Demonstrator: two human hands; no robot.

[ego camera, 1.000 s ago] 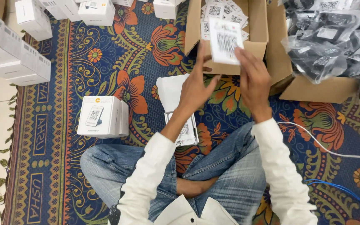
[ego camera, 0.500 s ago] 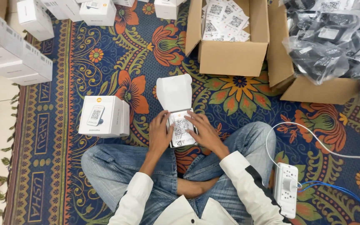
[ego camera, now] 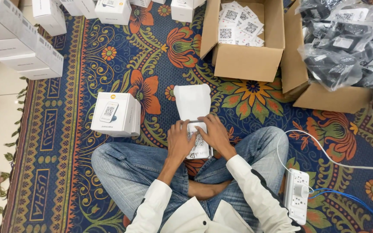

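Hands: left hand [ego camera: 180,140] and right hand [ego camera: 213,131] both lie flat, fingers spread, pressing down on a small open white box [ego camera: 194,116] on the rug [ego camera: 160,69] just in front of the crossed legs.
Box: its lid flap stands open, away from the person; a printed sheet shows between the two hands.
Doing it well: I judge that even pressure from both palms, with the fingertips kept clear of the lid hinge, seats the contents flat without creasing the sheet.
Hard to make out: what lies under the palms is covered, and whether either hand pinches anything I cannot tell.
Beside: a closed white carton [ego camera: 114,114] sits near the left knee; a white power strip [ego camera: 295,195] lies by the right knee.
Farther: a brown cardboard box [ego camera: 242,62] holds printed sheets; the black bagged items [ego camera: 346,43] are cut off at the edge.
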